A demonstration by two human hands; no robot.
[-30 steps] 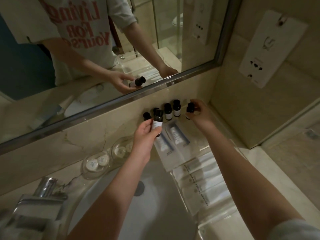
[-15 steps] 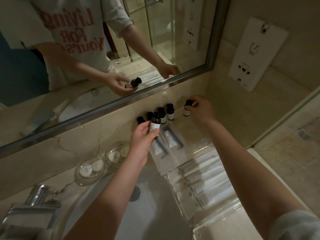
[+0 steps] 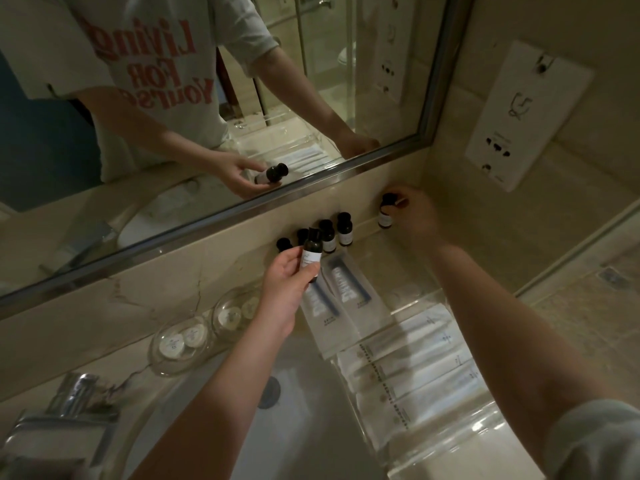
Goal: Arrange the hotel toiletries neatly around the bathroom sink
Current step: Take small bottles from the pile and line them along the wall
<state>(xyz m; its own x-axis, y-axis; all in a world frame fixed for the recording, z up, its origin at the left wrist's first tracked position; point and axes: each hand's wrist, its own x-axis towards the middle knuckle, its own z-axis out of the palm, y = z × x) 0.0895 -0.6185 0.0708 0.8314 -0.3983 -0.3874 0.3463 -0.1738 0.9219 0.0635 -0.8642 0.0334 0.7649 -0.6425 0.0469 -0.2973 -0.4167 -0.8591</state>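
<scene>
Several small dark toiletry bottles (image 3: 340,229) with black caps stand in a row against the marble backsplash under the mirror. My left hand (image 3: 285,289) grips one dark bottle (image 3: 311,252) with a white label, lifted just in front of the row. My right hand (image 3: 414,216) holds another small bottle (image 3: 385,211) at the far right end, close to the wall corner. Two flat white packets (image 3: 341,296) lie on the counter below the row. The white sink basin (image 3: 301,410) is under my left forearm.
Two clear glass dishes (image 3: 183,344) with round wrapped soaps sit left of my left hand. A clear tray (image 3: 433,375) holds several long white sachets at the right of the basin. A chrome tap (image 3: 74,396) is at lower left. A socket panel (image 3: 519,116) hangs on the right wall.
My right hand has carried its bottle rightward, away from the row toward the corner. My left hand keeps its bottle in front of the row.
</scene>
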